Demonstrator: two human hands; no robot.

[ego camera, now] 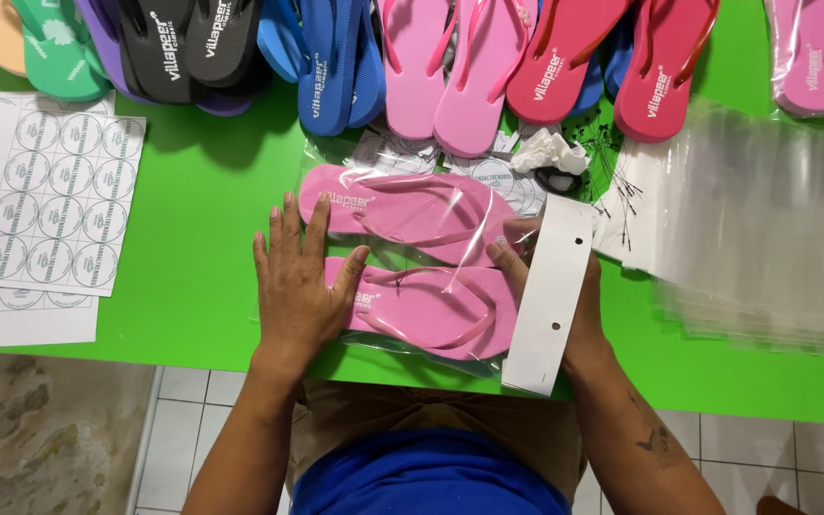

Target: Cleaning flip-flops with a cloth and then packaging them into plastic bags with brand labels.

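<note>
- Left hand (pixel 299 286) flat, open, pressing bagged pink flip-flops (pixel 412 257) onto desk (pixel 193 238).
- Right hand (pixel 565 296) grips white header card (pixel 550 296).
- Risk: slick bag slips, card seats crooked.

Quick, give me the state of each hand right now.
Left hand: open, flat on the bagged pink flip-flops.
Right hand: holding the white card header at the bag's end.
</note>
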